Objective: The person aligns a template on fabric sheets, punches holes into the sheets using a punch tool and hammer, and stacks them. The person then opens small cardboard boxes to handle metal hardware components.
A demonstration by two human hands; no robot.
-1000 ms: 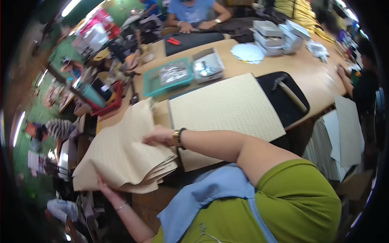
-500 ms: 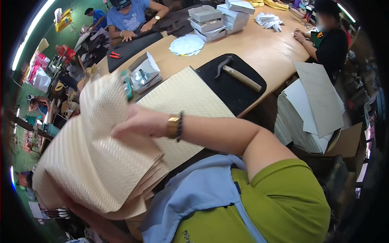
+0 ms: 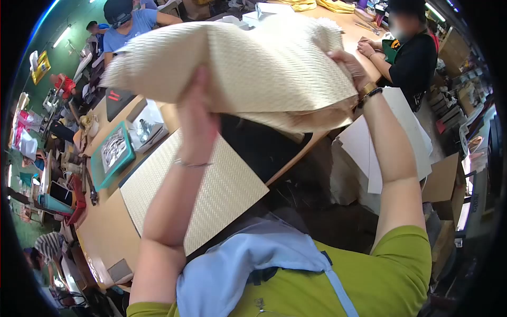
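A bunch of cream woven-textured sheets [image 3: 269, 74] hangs in the air over the table, bent and layered at its right end. My left hand [image 3: 198, 116] grips its lower edge left of the middle, with the fingers partly behind the material. At the right end my right hand [image 3: 351, 68] is closed on the same sheets. Below my left forearm, another flat woven sheet [image 3: 227, 195] lies on the table. A black mat [image 3: 253, 145] shows partly beneath the raised bunch, which covers most of what lies on it.
A teal tray [image 3: 130, 147] and a white box [image 3: 160, 127] of small metal parts stand left on the table [image 3: 105, 222]. Stacked boards [image 3: 359, 145] and a cardboard box [image 3: 442, 179] are at right. One co-worker [image 3: 412, 68] sits at right, another [image 3: 124, 39] at upper left.
The woven sheets have gone from my lower left up and right, over the table and black mat. My left hand has come into clear view on them. The hammer is now largely covered.
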